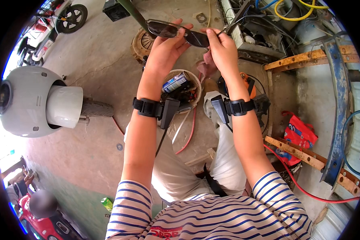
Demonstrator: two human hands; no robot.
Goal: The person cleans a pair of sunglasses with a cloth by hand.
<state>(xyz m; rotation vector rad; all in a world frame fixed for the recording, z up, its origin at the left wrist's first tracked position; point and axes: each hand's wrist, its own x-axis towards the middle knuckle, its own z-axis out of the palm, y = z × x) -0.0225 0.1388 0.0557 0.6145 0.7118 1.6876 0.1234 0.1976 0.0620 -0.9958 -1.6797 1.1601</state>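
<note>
A pair of dark-lensed sunglasses (196,38) is held up between my two hands, tilted down to the right. My left hand (167,48) grips it near the bridge, with the thumb in front and the fingers behind. At the other end, my right hand (223,46) pinches the frame beside the right-hand lens. A pink cloth (208,66) shows just below my right hand; whether that hand holds it I cannot tell. Beneath my forearms stands a round wicker basket (199,87) containing a blue and white can (176,82) and other small items.
A grey rounded vehicle body (33,99) with a tyre stands left. On the right are a rusty perforated metal rail (297,60), a blue post (337,105) and a red bag (298,132). A red hose (300,189) crosses the floor. A person sits near a red vehicle (33,207), lower left.
</note>
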